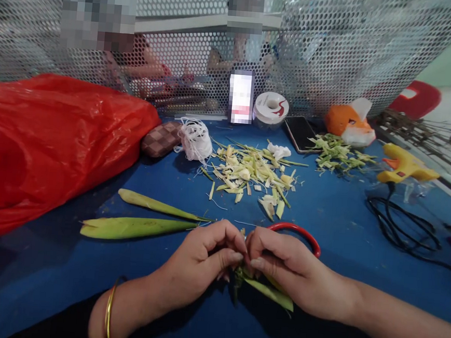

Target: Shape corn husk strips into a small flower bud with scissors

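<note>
My left hand (203, 258) and my right hand (299, 271) meet near the front of the blue table, both closed with thumbs and fingertips pinched together. Between them is a small bundle of green leaf (272, 293), one strip sticking out below my right hand. The exact hold of the fingertips is partly hidden. A red scissors handle (298, 228) curves out behind my right hand; the blades are hidden. Left of my hands lie a broad green leaf bud (135, 228) and a slimmer one (152, 203).
Plant trimmings (248, 173) are heaped mid-table, with a greener pile (339, 153) at right. Around them are a white string ball (195, 139), a red bag (56, 140), a spool (271, 109), a dark phone (301, 133) and a yellow glue gun (405, 165) with its black cable.
</note>
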A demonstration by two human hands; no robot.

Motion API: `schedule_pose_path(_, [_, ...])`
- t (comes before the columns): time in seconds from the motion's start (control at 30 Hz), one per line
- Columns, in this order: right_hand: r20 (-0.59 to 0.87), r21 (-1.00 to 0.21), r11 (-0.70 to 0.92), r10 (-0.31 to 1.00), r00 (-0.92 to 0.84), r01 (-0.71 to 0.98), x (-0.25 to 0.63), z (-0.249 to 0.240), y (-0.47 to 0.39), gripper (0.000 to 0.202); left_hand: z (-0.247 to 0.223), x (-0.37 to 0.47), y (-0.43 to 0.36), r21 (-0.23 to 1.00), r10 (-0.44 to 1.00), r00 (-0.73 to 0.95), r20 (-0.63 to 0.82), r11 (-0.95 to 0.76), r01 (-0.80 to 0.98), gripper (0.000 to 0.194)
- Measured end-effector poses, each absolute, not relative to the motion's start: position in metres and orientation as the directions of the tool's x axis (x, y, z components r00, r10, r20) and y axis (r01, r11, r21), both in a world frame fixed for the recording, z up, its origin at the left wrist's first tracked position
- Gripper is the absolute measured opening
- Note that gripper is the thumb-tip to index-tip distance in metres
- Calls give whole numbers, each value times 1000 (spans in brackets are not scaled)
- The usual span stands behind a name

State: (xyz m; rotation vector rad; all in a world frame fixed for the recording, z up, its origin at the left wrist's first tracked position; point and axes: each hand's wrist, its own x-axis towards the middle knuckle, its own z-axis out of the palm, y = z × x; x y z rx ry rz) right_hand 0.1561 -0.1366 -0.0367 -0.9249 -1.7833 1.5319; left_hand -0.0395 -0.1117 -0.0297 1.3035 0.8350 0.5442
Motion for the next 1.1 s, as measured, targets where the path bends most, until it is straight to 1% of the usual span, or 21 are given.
schedule_pose_path(0.1, [20,-971,155,808,-589,180,157,-39,-136,17,-31,-40,-111,976,772,610,-177,60,208,5])
schedule_pose_path(0.2, [53,-969,183,814,-578,168,157,-44,-136,17,-32,-43,-111,961,787,605,-122,-59,271,8])
schedule_pose_path(0.23, [75,-975,178,827,-558,133,157,-45,-136,16,-33,-44,-111,957,804,585,-103,-80,279,9])
schedule_pose_path(0.27, [104,-982,172,840,-532,80,157,-45,-136,16,-33,-46,-113,956,832,550,-77,-95,279,15])
schedule_pose_path(0.33, [171,-984,169,867,-468,-46,156,-44,-135,15,-33,-48,-116,955,911,412,-13,-111,274,28])
schedule_pose_path(0.37, [206,-979,179,876,-437,-102,156,-42,-135,15,-32,-49,-119,954,944,329,27,-123,274,23])
schedule_pose_path(0.4, [238,-970,195,881,-408,-144,155,-40,-135,14,-32,-49,-120,951,969,245,37,-110,289,19])
schedule_pose_path(0.43, [265,-962,214,885,-384,-171,154,-39,-135,13,-32,-49,-122,946,981,193,28,-88,311,26])
schedule_pose_path(0.47, [287,-954,232,885,-366,-189,153,-37,-135,13,-31,-48,-123,944,987,163,14,-67,323,33])
schedule_pose_path(0.53, [318,-943,257,882,-347,-211,151,-35,-136,13,-28,-45,-124,948,990,141,-21,-25,317,36])
schedule_pose_path(0.63, [329,-939,266,882,-338,-219,150,-33,-138,14,-22,-39,-122,977,980,180,-83,44,210,29])
schedule_pose_path(0.7, [325,-939,261,886,-331,-223,151,-32,-140,13,-17,-36,-122,987,966,207,-152,136,91,34])
schedule_pose_path(0.77, [316,-942,251,889,-332,-223,153,-30,-140,14,-13,-33,-121,970,940,252,-232,242,-9,40])
schedule_pose_path(0.8, [315,-942,251,888,-335,-221,155,-30,-140,14,-12,-32,-121,958,922,285,-264,285,-35,39])
schedule_pose_path(0.93, [306,-946,245,891,-336,-212,159,-27,-137,15,-11,-29,-117,909,840,409,-357,413,-54,24])
schedule_pose_path(1.0, [290,-949,225,898,-331,-223,161,-26,-136,16,-11,-27,-114,883,804,450,-389,465,-67,21])
schedule_pose_path(1.1, [279,-947,202,901,-333,-248,162,-25,-132,18,-9,-23,-110,871,778,478,-407,488,-52,20])
